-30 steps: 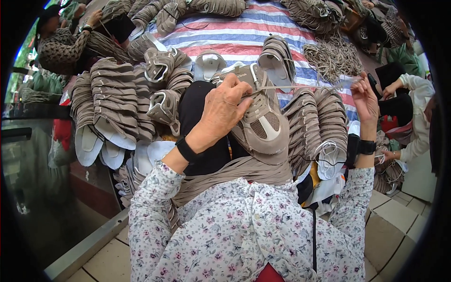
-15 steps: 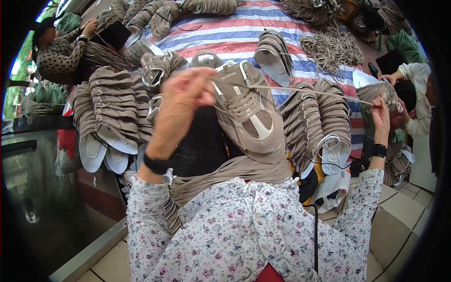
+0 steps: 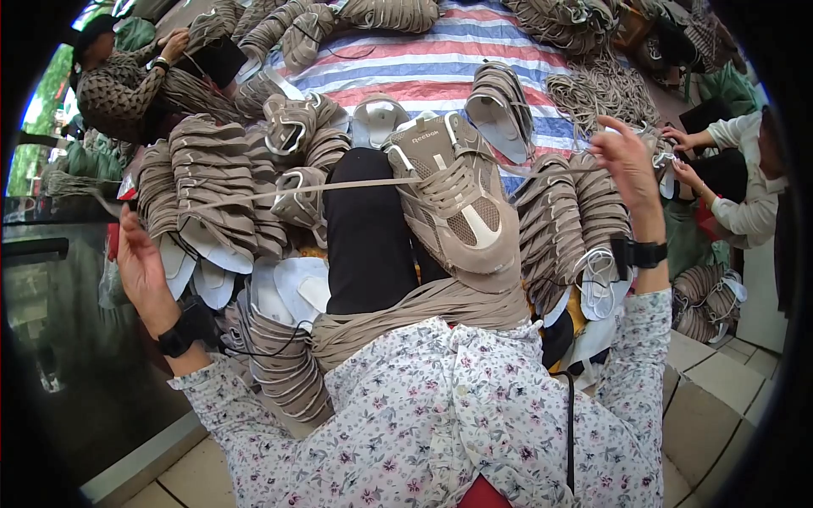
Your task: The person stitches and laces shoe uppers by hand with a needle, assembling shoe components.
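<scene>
A taupe sneaker upper (image 3: 487, 173) rests over my lap beside my black-clad knee (image 3: 364, 237), its toe toward me. A flat beige shoelace (image 3: 288, 190) threads across its tongue in several rows. Out at the left, my left hand (image 3: 144, 262) pinches one end of the lace, which stretches taut over the knee. On the other side, my right hand (image 3: 628, 165) is raised with the lace's second end between its fingers, index finger partly extended. A thick bundle of beige laces (image 3: 406, 317) lies across my lap against my floral shirt.
Stacked uppers stand left (image 3: 212, 186) and right (image 3: 542, 212) of me. Ahead spreads a striped sheet (image 3: 406, 72) with a heap of loose laces (image 3: 605, 93). One person (image 3: 114, 89) works at far left, another (image 3: 737, 169) at right. A dark glossy panel (image 3: 93, 339) borders my left.
My left hand has swung outward to the far left, drawing its lace end across my knee. My right hand has moved slightly inward and up.
</scene>
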{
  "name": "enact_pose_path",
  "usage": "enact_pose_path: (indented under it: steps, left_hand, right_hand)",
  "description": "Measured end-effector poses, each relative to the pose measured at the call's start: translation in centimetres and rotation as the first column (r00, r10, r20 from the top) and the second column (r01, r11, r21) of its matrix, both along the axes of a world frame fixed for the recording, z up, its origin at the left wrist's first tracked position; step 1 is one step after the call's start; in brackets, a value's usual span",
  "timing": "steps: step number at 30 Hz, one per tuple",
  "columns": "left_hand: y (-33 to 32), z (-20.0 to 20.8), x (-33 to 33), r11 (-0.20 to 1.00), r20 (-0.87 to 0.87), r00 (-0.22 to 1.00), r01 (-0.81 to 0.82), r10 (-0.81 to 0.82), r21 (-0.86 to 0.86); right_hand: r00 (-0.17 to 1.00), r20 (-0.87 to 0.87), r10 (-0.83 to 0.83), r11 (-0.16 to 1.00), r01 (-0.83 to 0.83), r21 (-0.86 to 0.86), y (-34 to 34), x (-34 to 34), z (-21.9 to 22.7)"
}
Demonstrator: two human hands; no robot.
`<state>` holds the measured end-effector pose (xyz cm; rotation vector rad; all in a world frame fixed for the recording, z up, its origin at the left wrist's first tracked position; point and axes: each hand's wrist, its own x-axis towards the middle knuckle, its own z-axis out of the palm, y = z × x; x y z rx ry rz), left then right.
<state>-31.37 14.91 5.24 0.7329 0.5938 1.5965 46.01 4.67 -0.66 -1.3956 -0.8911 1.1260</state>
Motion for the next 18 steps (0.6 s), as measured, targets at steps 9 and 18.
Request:
enact_pose_path:
  steps: [9,18]
  left_hand:
    - [-11.1,-9.0,-12.1,0.848,-0.215,0.842,-0.522,0.495,-0.094]
    - [-18.8,-13.4,-11.9,0.777,-0.758,0.426,-0.607,0.495,0.167]
  right_hand:
    - [0.828,0.097,0.552,0.833,-0.542,-0.112,4.9,-14.5,0.9]
    - [0.814,0.369,0.449,0.890,-0.445,-0.099,4.8,-15.6,0.4]
